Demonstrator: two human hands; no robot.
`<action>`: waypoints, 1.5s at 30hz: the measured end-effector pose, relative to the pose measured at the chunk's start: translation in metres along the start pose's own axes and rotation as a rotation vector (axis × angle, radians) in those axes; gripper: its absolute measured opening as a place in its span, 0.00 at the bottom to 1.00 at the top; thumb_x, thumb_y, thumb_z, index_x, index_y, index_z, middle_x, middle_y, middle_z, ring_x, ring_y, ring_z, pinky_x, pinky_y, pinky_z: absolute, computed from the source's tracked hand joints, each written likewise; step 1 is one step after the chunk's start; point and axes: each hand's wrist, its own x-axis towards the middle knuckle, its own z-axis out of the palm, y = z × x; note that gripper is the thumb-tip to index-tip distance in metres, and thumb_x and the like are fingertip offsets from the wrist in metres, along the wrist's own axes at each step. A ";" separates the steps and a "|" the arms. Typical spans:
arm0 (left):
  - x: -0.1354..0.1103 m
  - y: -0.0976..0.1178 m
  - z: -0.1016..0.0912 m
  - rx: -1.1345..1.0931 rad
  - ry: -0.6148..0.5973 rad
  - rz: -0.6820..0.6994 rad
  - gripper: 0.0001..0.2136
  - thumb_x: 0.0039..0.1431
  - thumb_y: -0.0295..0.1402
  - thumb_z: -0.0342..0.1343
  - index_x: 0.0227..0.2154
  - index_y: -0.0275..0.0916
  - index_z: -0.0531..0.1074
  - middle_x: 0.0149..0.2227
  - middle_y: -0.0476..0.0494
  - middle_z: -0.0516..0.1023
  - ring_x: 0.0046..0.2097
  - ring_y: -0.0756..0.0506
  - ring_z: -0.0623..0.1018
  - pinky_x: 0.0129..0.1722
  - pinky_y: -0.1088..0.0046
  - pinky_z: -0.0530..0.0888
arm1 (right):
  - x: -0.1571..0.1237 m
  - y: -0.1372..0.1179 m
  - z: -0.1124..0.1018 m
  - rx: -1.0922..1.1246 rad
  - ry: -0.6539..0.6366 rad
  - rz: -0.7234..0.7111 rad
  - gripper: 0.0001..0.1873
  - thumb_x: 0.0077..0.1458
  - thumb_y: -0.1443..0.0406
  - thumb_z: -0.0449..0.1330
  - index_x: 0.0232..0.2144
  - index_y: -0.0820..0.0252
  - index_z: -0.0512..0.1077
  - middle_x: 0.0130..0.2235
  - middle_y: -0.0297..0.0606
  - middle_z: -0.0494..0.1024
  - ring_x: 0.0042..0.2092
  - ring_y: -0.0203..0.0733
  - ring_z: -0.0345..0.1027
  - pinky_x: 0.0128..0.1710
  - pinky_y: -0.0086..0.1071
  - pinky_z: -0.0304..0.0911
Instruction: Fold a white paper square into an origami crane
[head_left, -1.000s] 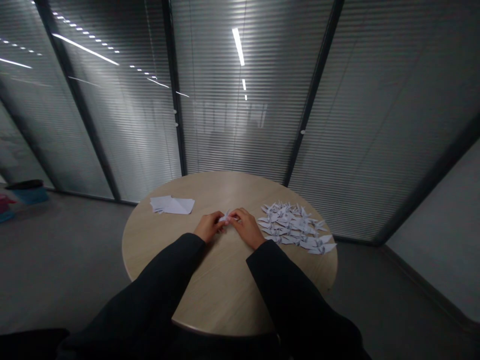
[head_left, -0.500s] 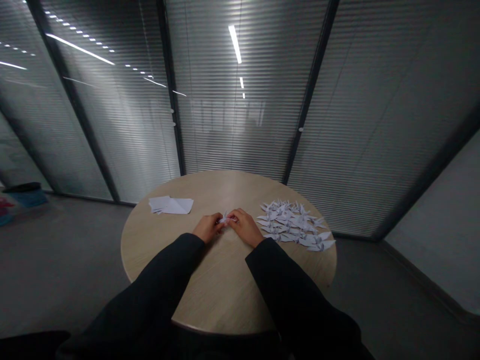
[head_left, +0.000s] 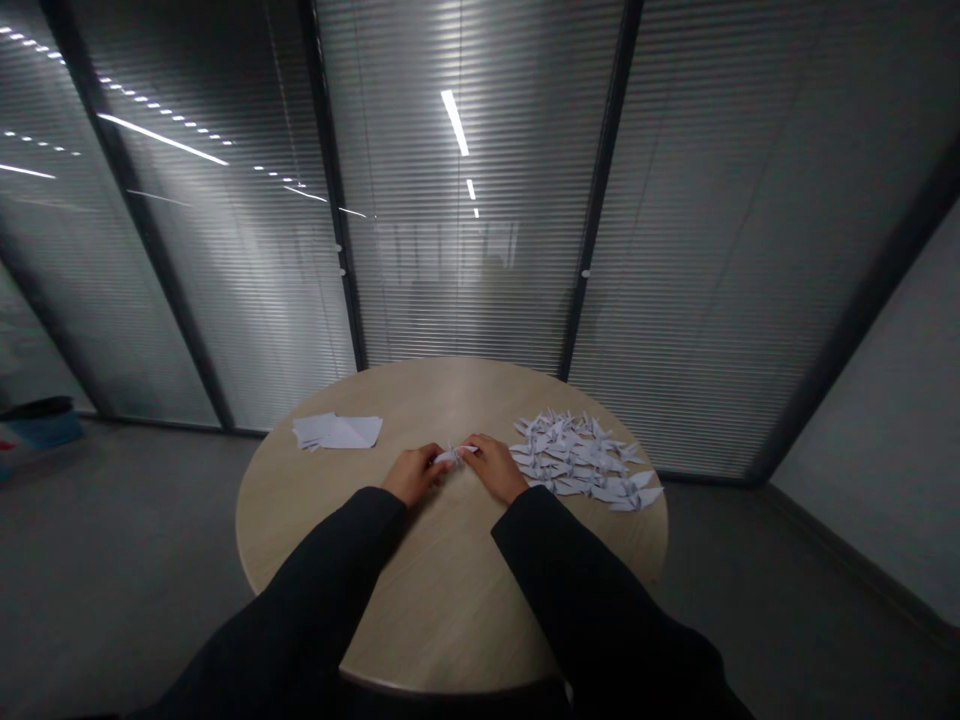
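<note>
Both of my hands meet over the middle of a round wooden table (head_left: 420,600). My left hand (head_left: 411,474) and my right hand (head_left: 491,466) pinch a small folded white paper piece (head_left: 453,455) between their fingertips, just above the tabletop. Black sleeves cover both arms. To the right of my right hand lies a spread of several finished white paper cranes (head_left: 585,462). At the far left of the table sits a small stack of flat white paper sheets (head_left: 337,431).
Glass walls with closed blinds and dark frames stand right behind the table. Grey floor surrounds it. A dark-lidded blue bin (head_left: 37,420) sits on the floor at the far left.
The view has tipped and shifted slightly, so the table sits lower in the picture. My hands stay together on the paper piece, with small finger movements.
</note>
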 end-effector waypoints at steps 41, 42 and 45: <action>0.011 -0.001 -0.008 -1.106 0.211 -0.323 0.07 0.53 0.22 0.55 0.36 0.29 0.74 0.34 0.36 0.79 0.32 0.48 0.79 0.27 0.78 0.75 | 0.005 0.008 0.000 0.846 0.056 0.246 0.20 0.45 0.57 0.62 0.40 0.61 0.72 0.27 0.36 0.77 0.28 0.40 0.73 0.33 0.35 0.69; 0.011 0.000 -0.008 -1.108 0.208 -0.323 0.07 0.54 0.22 0.55 0.36 0.29 0.74 0.34 0.36 0.79 0.32 0.48 0.79 0.27 0.78 0.75 | 0.005 0.009 0.000 0.855 0.047 0.258 0.20 0.45 0.57 0.62 0.41 0.61 0.72 0.27 0.36 0.77 0.28 0.40 0.73 0.33 0.35 0.70; 0.011 0.001 -0.008 -1.081 0.217 -0.318 0.07 0.53 0.23 0.55 0.36 0.30 0.73 0.34 0.36 0.79 0.32 0.47 0.79 0.27 0.78 0.76 | 0.004 0.008 -0.001 0.754 0.068 0.251 0.19 0.49 0.57 0.58 0.43 0.59 0.71 0.29 0.36 0.77 0.31 0.41 0.73 0.35 0.36 0.69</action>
